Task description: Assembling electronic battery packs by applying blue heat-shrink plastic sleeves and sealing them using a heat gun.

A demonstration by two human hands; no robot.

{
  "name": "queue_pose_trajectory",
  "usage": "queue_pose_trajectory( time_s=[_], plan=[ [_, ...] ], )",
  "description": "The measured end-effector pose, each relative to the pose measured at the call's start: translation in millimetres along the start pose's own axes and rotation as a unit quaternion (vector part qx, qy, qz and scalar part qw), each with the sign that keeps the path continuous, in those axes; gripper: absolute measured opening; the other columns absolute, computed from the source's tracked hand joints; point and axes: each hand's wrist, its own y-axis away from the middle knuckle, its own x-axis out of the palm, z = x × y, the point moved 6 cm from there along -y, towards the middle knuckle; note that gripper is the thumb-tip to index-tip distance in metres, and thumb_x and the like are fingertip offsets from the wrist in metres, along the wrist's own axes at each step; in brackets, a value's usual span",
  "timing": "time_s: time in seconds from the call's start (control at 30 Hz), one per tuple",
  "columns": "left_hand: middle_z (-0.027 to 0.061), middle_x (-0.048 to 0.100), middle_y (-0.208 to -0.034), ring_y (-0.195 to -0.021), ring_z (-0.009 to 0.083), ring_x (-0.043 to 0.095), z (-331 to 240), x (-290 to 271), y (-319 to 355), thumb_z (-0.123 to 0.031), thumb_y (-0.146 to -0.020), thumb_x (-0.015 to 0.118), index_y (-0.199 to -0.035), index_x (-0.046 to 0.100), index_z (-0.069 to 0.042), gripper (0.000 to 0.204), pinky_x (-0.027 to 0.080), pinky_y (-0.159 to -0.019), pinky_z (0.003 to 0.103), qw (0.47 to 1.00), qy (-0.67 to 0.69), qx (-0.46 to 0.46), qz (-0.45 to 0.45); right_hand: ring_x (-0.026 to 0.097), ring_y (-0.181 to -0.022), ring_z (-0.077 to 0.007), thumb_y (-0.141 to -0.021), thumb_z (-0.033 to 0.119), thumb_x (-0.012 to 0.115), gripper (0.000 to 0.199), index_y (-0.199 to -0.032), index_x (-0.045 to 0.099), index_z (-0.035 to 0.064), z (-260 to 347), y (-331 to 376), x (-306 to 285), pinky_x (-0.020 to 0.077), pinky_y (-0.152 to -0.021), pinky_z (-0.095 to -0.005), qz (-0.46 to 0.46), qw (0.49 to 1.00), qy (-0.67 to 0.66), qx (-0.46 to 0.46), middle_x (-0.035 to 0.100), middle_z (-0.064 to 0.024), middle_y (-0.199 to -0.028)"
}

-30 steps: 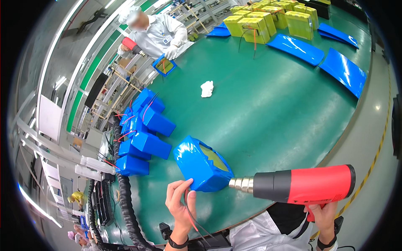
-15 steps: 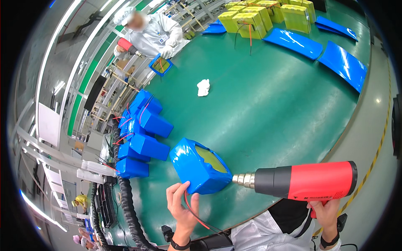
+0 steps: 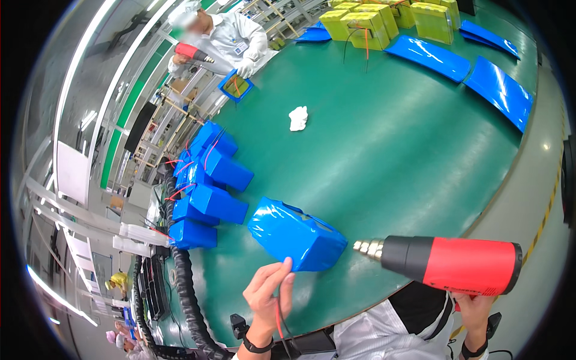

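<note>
Blue pack (image 3: 294, 237): just got rolled on the green table (image 3: 390, 168), so a fresh side faced the heat gun (image 3: 471, 267)
Left hand (image 3: 269, 294): pinched at its corner, on the wires (image 3: 278, 318), I think
Right hand (image 3: 473, 309): curled round the gun's grip

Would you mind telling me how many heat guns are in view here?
2: one heat gun in the person's right hand, and a second heat gun held by the co-worker beyond the green table. Others in the background may be hidden.
</note>
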Motion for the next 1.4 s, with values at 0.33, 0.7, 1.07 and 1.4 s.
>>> queue_pose_trajectory(
  time_s=[0.33,0.7,1.07,1.4],
  plan=[
    [0.0141,0.071,-0.094,-0.081,0.0229,0.068,-15.3,7.7,-6.3,0.004,-0.089,0.068,-0.114,0.076,0.002,0.026,0.055,-0.071,0.031,0.999,0.02,0.025,0.01,0.065,-0.066,-0.0127,-0.09,0.008,0.079,0.024,-0.107,0.065,-0.0028,25.3,-2.4,2.5,0.0518,-0.061,-0.0258,-0.052,0.995,0.009,-0.087,0.069,-0.0072,-0.087],
    [0.0128,0.066,-0.096,-0.085,0.021,0.061,-10.1,-2.0,-4.1,-0.004,-0.097,0.059,-0.112,0.073,0.003,0.022,0.049,-0.068,0.03,0.998,-0.018,-0.018,-0.05,0.07,-0.073,-0.0164,-0.086,0.008,0.084,0.029,-0.107,0.067,-0.0036,22.5,-8.7,0.2,0.0571,-0.069,-0.03,0.025,0.996,-0.005,-0.084,0.073,-0.0088,-0.089],
    [0.0145,0.061,-0.106,-0.096,0.0247,0.059,-4.7,-4.9,-6.7,-0.008,-0.099,0.054,-0.117,0.071,0.004,0.028,0.048,-0.079,0.034,0.996,-0.058,-0.003,-0.071,0.072,-0.09,-0.02,-0.078,0.008,0.09,0.033,-0.104,0.072,-0.0037,32.2,-7.2,-5.2,0.0579,-0.082,-0.0342,0.014,0.99,0.094,-0.101,0.076,-0.0105,-0.097],
    [0.0173,0.064,-0.116,-0.106,0.0301,0.062,-15.1,8.4,-13.9,-0.013,-0.101,0.055,-0.117,0.071,0.004,0.028,0.049,-0.093,0.04,0.998,-0.047,0.019,-0.034,0.073,-0.092,-0.0218,-0.074,0.01,0.093,0.04,-0.108,0.073,-0.0008,27.1,-12.5,-4.8,0.0582,-0.083,-0.0363,0.02,0.994,0.09,-0.052,0.076,-0.0096,-0.099]
  ],
)
